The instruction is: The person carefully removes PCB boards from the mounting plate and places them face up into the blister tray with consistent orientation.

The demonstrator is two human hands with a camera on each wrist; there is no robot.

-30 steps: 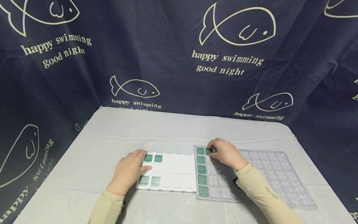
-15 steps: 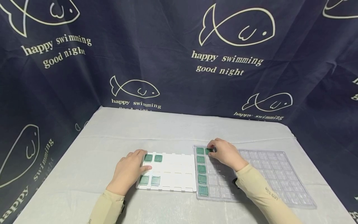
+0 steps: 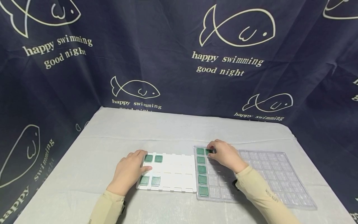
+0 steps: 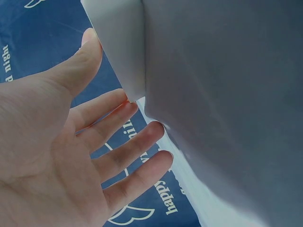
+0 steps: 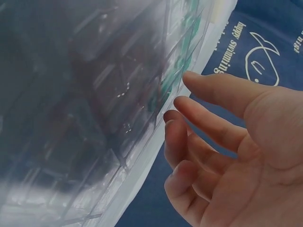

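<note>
My left hand [image 3: 127, 171] rests at the left end of a white tray [image 3: 179, 180], its thumb lying over the top. In the left wrist view its fingers [image 4: 137, 146] are loosely extended, touching the tray's edge. Several small green circuit boards [image 3: 155, 180] sit in the white tray's left part. My right hand [image 3: 227, 155] reaches over the clear plastic tray [image 3: 275, 166]. Thumb and fingertips pinch a green circuit board [image 3: 208, 151] at the second pocket of the back row; the hand partly hides it. A column of green boards [image 3: 202, 169] fills the clear tray's left edge.
Both trays lie side by side on a table with a pale cloth [image 3: 156, 127]. A dark blue curtain [image 3: 173, 56] with fish drawings and lettering hangs behind and along the sides. The clear tray's other visible pockets are bare plastic.
Almost nothing differs. The right fingertips shift very slightly at the same pocket of the clear tray. The left hand and both trays stay in place.
</note>
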